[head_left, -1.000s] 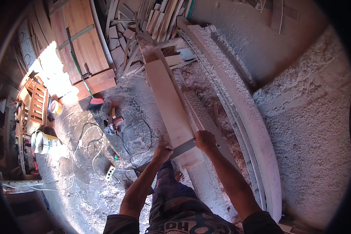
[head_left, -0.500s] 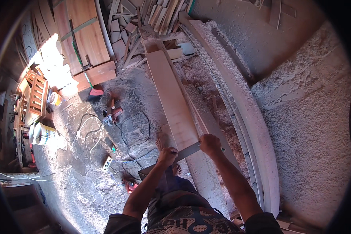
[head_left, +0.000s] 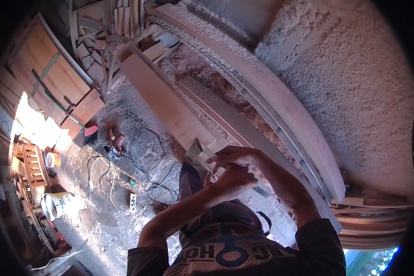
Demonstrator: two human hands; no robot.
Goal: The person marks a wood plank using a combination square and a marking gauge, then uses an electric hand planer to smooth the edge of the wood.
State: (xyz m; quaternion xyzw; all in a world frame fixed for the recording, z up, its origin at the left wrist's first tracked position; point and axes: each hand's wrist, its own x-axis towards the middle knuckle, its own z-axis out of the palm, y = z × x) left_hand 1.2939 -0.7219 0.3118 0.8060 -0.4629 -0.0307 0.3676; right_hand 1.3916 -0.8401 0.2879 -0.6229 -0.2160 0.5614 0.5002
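Note:
My left hand [head_left: 237, 180] is closed in front of my body, gripping a flat metal tool [head_left: 262, 191] that looks like a carpenter's square. My right hand [head_left: 234, 155] is just beyond it, its fingers bent around the same tool. A broad, shiny part of the tool [head_left: 195, 149] tilts up past my fingers, over the near end of a long pale board [head_left: 165, 103]. Both hands overlap, so most of the grip is hidden. The board runs away from me to the upper left on a dusty timber support.
A long curved beam [head_left: 280, 92] covered in sawdust lies on the right. On the floor to the left are a corded power tool [head_left: 116, 146], loose cables, a power strip [head_left: 133, 202] and a white bucket [head_left: 55, 204]. Wood offcuts [head_left: 94, 69] are piled at the back.
My hands have drawn together and lifted the metal tool off the board's near end, turning it. My view has swung right, shifting the board leftward.

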